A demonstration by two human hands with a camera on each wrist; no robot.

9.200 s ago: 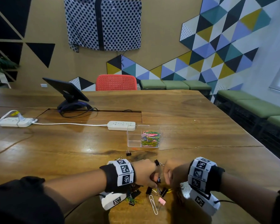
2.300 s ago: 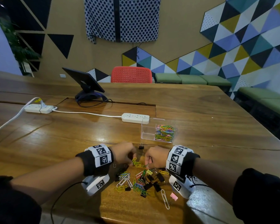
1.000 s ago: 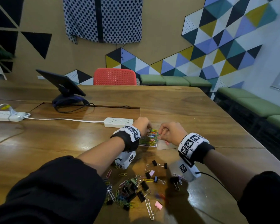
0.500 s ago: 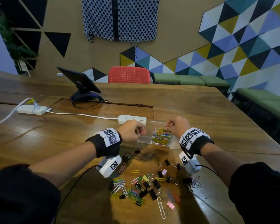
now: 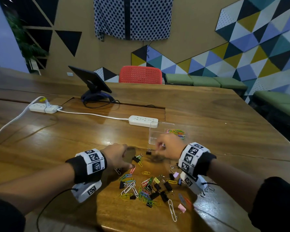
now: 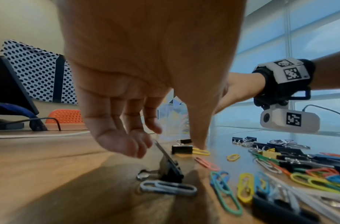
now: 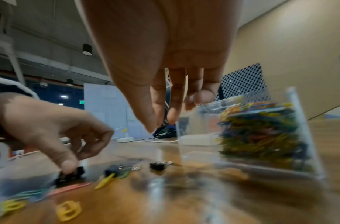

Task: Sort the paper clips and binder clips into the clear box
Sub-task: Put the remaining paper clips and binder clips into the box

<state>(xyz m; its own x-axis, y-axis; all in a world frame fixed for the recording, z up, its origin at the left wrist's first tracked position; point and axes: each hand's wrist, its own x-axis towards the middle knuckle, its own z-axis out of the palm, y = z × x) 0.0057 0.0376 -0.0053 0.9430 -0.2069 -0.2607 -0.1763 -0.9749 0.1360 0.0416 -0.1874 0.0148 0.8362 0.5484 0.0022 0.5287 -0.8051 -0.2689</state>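
Note:
The clear box point(image 5: 153, 136) stands mid-table, its right compartment full of coloured paper clips point(image 5: 177, 132) point(image 7: 261, 136). Near the table's front edge lies a loose pile of paper clips and binder clips point(image 5: 147, 186) point(image 6: 280, 159). My left hand point(image 5: 124, 158) hovers at the pile's far-left edge with its fingers loosely curled and nothing in them. Its thumb tip comes down beside a black binder clip point(image 6: 181, 149) and a yellow paper clip point(image 6: 200, 151). Another black binder clip point(image 6: 171, 168) sits under the palm. My right hand point(image 5: 159, 148) point(image 7: 161, 121) hangs empty in front of the box, blurred.
A lone black binder clip point(image 5: 148, 152) lies between the hands. A white power strip point(image 5: 143, 121) with its cable sits right behind the box. Further back are a tablet on a stand point(image 5: 90, 81) and a second strip point(image 5: 43, 108). The table's front edge is close below the pile.
Both hands have pulled back from over the clear box to the near side, down toward the pile. The box now holds the paper clips alone.

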